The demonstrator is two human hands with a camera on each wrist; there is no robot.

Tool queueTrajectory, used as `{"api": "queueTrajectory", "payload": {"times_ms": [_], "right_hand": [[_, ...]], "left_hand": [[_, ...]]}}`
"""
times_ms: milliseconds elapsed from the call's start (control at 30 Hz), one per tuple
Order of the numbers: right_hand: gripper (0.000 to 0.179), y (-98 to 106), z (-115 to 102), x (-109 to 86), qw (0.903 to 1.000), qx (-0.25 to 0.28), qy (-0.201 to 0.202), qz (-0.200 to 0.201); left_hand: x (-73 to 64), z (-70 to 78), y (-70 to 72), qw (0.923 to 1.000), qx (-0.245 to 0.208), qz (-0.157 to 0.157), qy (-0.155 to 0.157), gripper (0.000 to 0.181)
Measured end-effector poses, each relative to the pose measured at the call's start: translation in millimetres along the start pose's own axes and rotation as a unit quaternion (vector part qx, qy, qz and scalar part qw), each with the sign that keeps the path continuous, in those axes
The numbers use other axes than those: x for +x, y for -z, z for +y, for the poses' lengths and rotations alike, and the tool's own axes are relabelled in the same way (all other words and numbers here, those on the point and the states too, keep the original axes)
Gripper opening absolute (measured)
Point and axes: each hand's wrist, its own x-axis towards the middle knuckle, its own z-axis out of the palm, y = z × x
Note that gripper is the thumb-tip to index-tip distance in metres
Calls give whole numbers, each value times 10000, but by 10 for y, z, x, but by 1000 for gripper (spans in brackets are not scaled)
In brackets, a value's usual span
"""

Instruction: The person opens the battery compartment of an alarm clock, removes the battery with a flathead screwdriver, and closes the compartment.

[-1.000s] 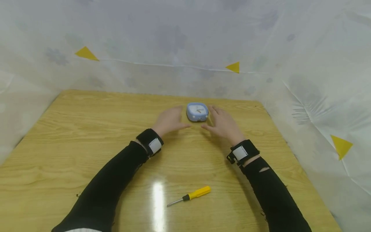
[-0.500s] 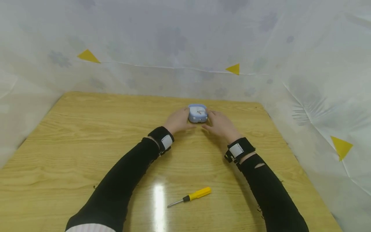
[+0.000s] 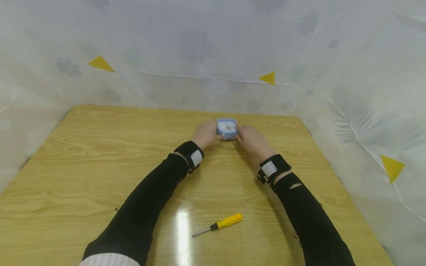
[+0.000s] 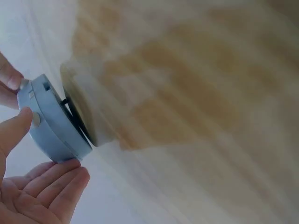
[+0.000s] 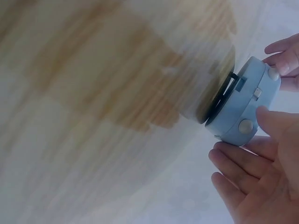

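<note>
A light-blue alarm clock (image 3: pixel 227 128) with a white dial is near the far side of the wooden table, between both hands. My left hand (image 3: pixel 205 133) grips its left side; in the left wrist view the thumb (image 4: pixel 19 128) lies by a pale knob and the fingertips touch the case. From the other side my right hand (image 3: pixel 253 141) holds the clock, its thumb (image 5: pixel 268 119) near the other front knob and its fingers against the side. A dark narrow gap shows under the case in both wrist views; I cannot tell whether it is lifted.
Nearer the body, a screwdriver (image 3: pixel 229 221) with a yellow handle lies on the wooden table (image 3: pixel 133 127). Whitish sheeting (image 3: pixel 186 92) with yellow triangles hangs behind the table and along its right side.
My left hand has moved right to the clock and its thumb has come round the front. The right hand has closed in from the other side. The screwdriver stays put.
</note>
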Motion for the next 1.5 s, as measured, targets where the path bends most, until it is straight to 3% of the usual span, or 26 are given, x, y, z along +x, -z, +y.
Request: {"api": "queueTrajectory", "payload": {"times_ms": [267, 600, 800, 1100, 1500], "right_hand": [[50, 37, -53, 19, 9992, -320, 95, 225], [40, 49, -87, -15, 9980, -257, 129, 566], [20, 78, -129, -22, 9968, -435, 280, 608], [24, 88, -251, -14, 9927, -887, 504, 650], [24, 67, -386, -68, 9932, -445, 809, 707]], "left_hand": [[46, -20, 10, 9999, 67, -17, 85, 47], [46, -94, 23, 9998, -73, -111, -124, 48], [-20, -121, 104, 9992, -247, -263, -188, 48], [-137, -203, 196, 9983, -395, -406, -165, 39], [-355, -328, 267, 9978, -440, -422, -240, 44]]}}
